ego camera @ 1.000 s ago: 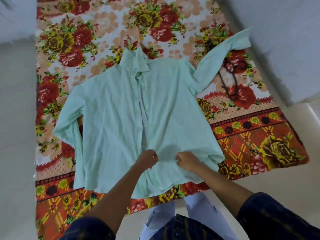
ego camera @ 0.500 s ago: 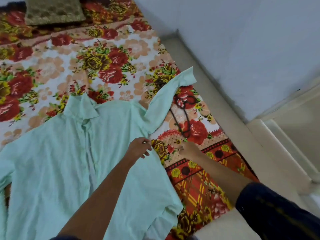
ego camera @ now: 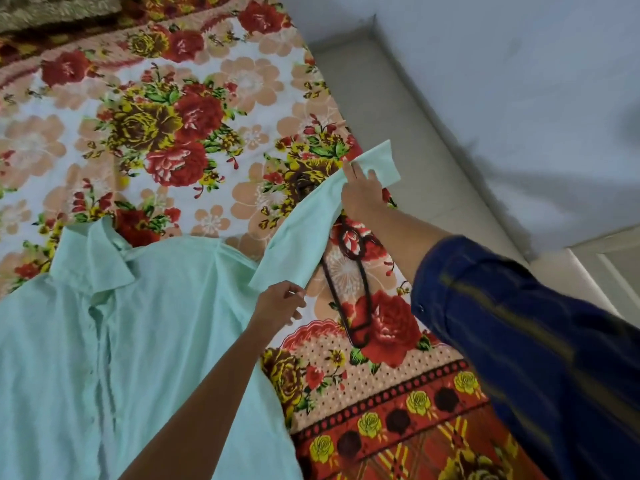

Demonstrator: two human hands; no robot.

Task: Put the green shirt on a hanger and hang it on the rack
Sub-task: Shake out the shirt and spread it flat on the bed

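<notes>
Two hands on the green shirt [ego camera: 145, 341]: right hand [ego camera: 360, 195] pinching sleeve cuff, left hand [ego camera: 277, 303] pinching sleeve base. Best lifted clear, exposing dark hanger [ego camera: 349, 285] beneath.

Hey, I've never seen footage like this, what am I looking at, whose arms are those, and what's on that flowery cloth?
There is no machine here. A camera worn on a person's head looks forward and down, so the two arms entering from the bottom are that person's own. A pale green shirt lies spread, front up, on a floral bedsheet. The right hand holds the shirt's sleeve near its cuff and lifts it off the sheet. The left hand pinches the same sleeve lower down, near the shoulder. A dark hanger lies on the sheet, partly under the raised sleeve. No rack is in view.
</notes>
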